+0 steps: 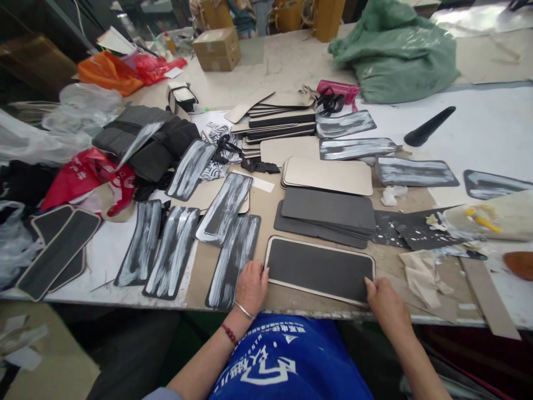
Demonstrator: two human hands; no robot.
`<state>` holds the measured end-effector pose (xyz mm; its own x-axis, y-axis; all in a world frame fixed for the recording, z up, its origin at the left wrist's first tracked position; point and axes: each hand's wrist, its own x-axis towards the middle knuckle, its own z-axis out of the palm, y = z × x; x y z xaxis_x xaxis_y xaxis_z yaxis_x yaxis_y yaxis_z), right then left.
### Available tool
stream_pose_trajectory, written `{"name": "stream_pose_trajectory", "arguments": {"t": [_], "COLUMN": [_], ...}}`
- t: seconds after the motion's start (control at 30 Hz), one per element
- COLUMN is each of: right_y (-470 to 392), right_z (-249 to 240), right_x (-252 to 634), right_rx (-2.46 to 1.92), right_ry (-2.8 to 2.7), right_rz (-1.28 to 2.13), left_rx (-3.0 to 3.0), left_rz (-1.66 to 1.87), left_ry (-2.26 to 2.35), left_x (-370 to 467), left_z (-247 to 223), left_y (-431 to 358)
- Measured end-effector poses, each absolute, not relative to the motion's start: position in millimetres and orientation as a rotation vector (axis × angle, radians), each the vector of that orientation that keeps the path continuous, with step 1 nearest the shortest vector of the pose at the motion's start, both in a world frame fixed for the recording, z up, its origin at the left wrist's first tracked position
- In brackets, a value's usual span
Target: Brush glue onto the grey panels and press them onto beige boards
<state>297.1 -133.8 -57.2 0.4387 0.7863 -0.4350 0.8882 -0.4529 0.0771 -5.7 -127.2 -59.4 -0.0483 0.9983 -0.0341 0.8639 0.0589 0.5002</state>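
A black rectangular panel with rounded corners and a beige border [320,269] lies at the table's front edge. My left hand [252,286] is closed at its left end, with the thumb and fingertips on the rim. At the right end, my right hand [385,303] pinches the near corner. Just behind the panel is a stack of dark grey rectangular pieces [328,208], and behind that a stack of beige boards [328,175]. Left of my left hand, a dark piece streaked with white paste [235,261] partly lies under another streaked piece [227,208].
More streaked pieces [170,253] lie to the left, and others [416,171] to the right. Finished-looking bordered panels [60,253] overlap at far left. Black pouches [145,139], a green sack [403,55], a cardboard box [216,49] and a black tapered tool [430,126] stand farther back.
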Motion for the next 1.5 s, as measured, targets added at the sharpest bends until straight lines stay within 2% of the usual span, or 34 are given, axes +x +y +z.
{"name": "stream_pose_trajectory", "arguments": {"t": [0.13,0.23,0.57,0.7,0.83,0.93,1.23,1.5], "right_y": [-134,-135,-135,-134,-133,-132,-134,-137], "right_z": [-61,-63,-62,-60,-52,-48,-48,-55], "right_x": [300,300,300,300,293,290,291,293], "right_rx": [2.406,2.409,2.415,2.4,2.403,2.417,2.421,2.411], "right_ry": [1.431,1.438,1.412,1.383,1.356,1.325,1.339,1.409], "right_rz": [-0.499,-0.509,-0.549,-0.57,-0.568,-0.6,-0.573,-0.512], "left_rx": [2.414,2.558,2.439,2.418,2.224,2.035,1.247,1.07], "left_rz": [0.363,0.238,0.169,0.252,0.584,0.707,0.723,0.747], "left_ry": [1.569,1.305,1.246,1.241,1.571,1.792,1.95,1.905], "left_x": [12,19,16,14,9,6,15,16], "left_z": [-56,-63,-76,-74,-77,-81,-61,-67], "left_y": [-120,-112,-108,-109,-113,-111,-90,-87]}}
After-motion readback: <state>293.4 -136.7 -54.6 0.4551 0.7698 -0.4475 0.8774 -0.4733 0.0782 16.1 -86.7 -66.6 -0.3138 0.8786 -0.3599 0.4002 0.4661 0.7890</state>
